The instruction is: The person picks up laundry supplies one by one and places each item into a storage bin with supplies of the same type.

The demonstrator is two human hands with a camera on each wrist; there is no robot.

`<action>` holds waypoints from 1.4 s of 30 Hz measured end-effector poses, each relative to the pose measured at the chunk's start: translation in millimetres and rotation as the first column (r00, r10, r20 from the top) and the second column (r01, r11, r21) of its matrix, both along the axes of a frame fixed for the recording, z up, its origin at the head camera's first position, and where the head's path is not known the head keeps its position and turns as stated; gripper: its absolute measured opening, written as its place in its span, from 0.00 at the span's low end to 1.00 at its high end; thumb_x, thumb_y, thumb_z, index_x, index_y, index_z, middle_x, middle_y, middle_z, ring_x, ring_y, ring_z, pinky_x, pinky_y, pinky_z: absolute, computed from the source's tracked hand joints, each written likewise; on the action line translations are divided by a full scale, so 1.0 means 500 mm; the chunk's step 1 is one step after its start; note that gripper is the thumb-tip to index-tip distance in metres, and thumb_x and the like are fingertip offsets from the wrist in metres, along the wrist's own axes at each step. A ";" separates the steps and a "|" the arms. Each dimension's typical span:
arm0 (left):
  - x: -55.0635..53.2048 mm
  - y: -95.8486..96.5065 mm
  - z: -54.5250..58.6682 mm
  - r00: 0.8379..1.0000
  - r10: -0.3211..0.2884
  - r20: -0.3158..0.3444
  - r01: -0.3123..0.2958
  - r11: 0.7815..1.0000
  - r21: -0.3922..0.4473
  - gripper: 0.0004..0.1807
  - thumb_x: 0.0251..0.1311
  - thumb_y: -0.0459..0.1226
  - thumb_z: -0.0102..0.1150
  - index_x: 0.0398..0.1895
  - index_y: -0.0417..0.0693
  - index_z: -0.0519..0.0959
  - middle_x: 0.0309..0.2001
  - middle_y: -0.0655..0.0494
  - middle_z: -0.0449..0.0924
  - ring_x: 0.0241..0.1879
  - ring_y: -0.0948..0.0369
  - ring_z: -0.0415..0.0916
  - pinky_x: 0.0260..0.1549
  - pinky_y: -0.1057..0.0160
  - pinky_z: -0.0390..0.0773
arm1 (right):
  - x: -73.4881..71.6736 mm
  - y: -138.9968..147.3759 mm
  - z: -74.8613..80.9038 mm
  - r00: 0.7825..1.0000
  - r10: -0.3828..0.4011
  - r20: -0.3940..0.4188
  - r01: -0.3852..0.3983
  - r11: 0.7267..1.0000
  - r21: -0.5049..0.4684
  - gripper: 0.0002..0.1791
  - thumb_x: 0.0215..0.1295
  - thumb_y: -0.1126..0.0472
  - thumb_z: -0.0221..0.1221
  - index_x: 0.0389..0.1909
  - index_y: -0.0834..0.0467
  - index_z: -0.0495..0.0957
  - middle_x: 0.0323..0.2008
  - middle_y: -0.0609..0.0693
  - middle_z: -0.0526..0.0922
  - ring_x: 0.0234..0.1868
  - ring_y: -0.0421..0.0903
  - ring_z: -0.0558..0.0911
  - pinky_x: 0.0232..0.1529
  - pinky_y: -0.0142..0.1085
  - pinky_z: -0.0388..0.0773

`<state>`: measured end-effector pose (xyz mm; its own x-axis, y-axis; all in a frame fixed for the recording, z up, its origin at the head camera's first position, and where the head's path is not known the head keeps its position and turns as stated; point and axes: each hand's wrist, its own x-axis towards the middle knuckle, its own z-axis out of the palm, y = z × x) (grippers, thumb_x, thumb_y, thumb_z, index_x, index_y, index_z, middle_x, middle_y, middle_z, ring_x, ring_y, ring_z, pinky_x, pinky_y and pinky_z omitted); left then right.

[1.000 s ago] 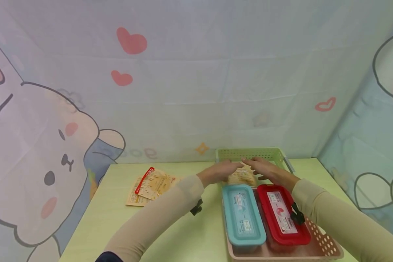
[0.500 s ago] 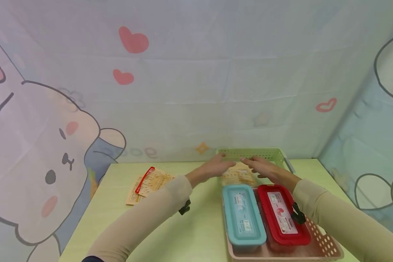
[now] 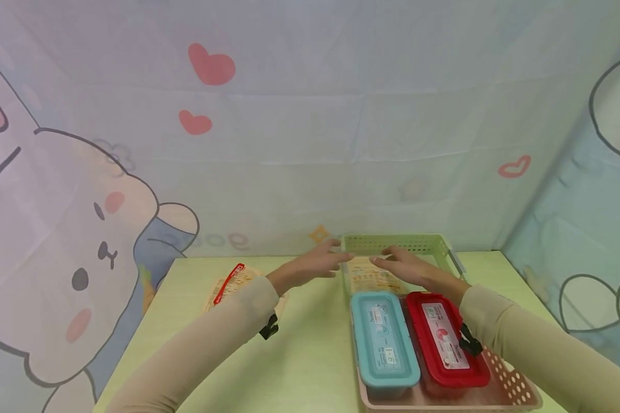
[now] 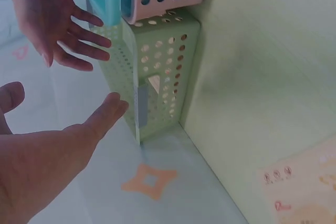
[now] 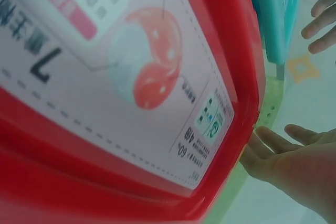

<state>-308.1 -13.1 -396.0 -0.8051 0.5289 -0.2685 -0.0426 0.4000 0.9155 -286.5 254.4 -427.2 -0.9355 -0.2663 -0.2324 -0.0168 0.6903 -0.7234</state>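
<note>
At the left rim of the green basket (image 3: 392,243), my left hand (image 3: 310,267) hovers with its fingers extended and nothing in its grasp. Over the basket's inside is my right hand (image 3: 413,268), fingers loosely stretched, also holding nothing. Beneath the hands, a pale yellow printed packet (image 3: 369,279) lies flat in the basket. The left wrist view has both hands apart beside the basket's holed end wall (image 4: 170,66). In the right wrist view, my right hand (image 5: 302,166) shows past the edge of a red lid (image 5: 220,3).
Nearer the person, a pink basket (image 3: 514,381) holds a teal-lidded box (image 3: 384,338) and a red-lidded box (image 3: 446,338) side by side. Several printed packets (image 3: 237,281) lie at the table's left, partly behind the left sleeve. A printed cloth (image 3: 310,143) hangs behind the table.
My left hand has drawn back leftward from over the packet to the basket's left rim. The right hand has barely moved. More of the packet in the basket now shows.
</note>
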 end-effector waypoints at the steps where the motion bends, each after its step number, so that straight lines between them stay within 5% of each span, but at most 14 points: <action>1: -0.001 -0.007 -0.001 1.000 0.002 -0.001 -0.002 1.000 0.002 0.46 0.78 0.51 0.58 0.86 0.42 0.47 0.79 0.35 0.57 0.75 0.40 0.65 0.71 0.45 0.71 | 0.001 -0.002 -0.001 1.000 0.006 -0.008 -0.006 1.000 -0.001 0.52 0.75 0.28 0.52 0.82 0.64 0.54 0.77 0.69 0.63 0.76 0.70 0.64 0.69 0.69 0.66; 12: 0.007 -0.067 -0.012 0.999 -0.017 -0.031 0.016 0.999 -0.040 0.46 0.78 0.51 0.56 0.86 0.43 0.45 0.80 0.35 0.57 0.77 0.40 0.61 0.73 0.42 0.67 | 0.010 -0.024 -0.003 0.988 0.094 -0.120 -0.086 0.994 0.073 0.52 0.75 0.30 0.53 0.82 0.66 0.54 0.77 0.71 0.62 0.76 0.71 0.64 0.69 0.68 0.67; 22: 0.007 -0.110 -0.013 0.981 -0.085 -0.175 0.050 0.980 -0.194 0.49 0.74 0.57 0.60 0.87 0.51 0.47 0.81 0.40 0.57 0.78 0.42 0.60 0.72 0.37 0.65 | 0.004 -0.045 -0.008 0.977 0.136 -0.164 -0.122 0.988 0.093 0.51 0.75 0.31 0.55 0.81 0.65 0.56 0.76 0.69 0.64 0.76 0.69 0.66 0.70 0.67 0.66; 42: -0.001 -0.193 -0.009 0.963 -0.148 -0.227 0.062 0.935 -0.349 0.47 0.77 0.58 0.56 0.87 0.49 0.47 0.81 0.38 0.56 0.79 0.40 0.57 0.72 0.38 0.66 | 0.014 -0.071 -0.022 0.966 0.138 -0.220 -0.121 0.989 0.090 0.46 0.77 0.38 0.57 0.80 0.67 0.59 0.75 0.68 0.66 0.75 0.68 0.67 0.71 0.65 0.66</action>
<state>-308.9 -109.7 -400.4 -0.8132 0.5274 -0.2462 0.2254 0.6754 0.7022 -279.6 218.8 -438.1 -0.9245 -0.3787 -0.0441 -0.2659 0.7234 -0.6372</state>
